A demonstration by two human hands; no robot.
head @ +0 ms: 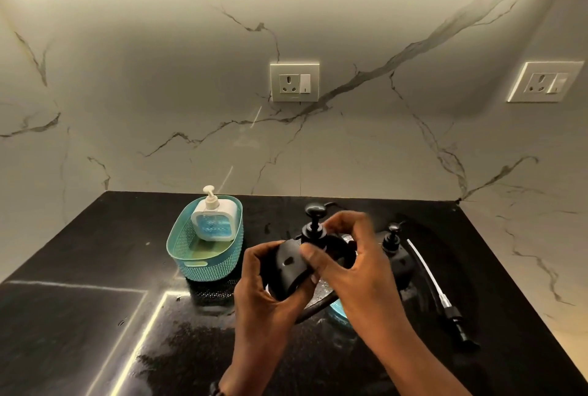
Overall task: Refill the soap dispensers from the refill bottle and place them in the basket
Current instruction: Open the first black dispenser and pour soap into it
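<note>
Both hands hold the black soap bottle [288,265] over the counter [95,268]. The left hand [264,287] grips its body; the right hand [346,255] pinches the pump top [313,223], likely screwing it on. Next, the basket [191,255].

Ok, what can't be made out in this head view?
- Black dispenser: soap level hidden by its opaque body and left hand.
- Pump collar: covered by right hand, so whether it is screwed on is unclear.
- Second black dispenser: dark against the counter, outline unclear.
- Blue object: mostly behind the right wrist.
</note>
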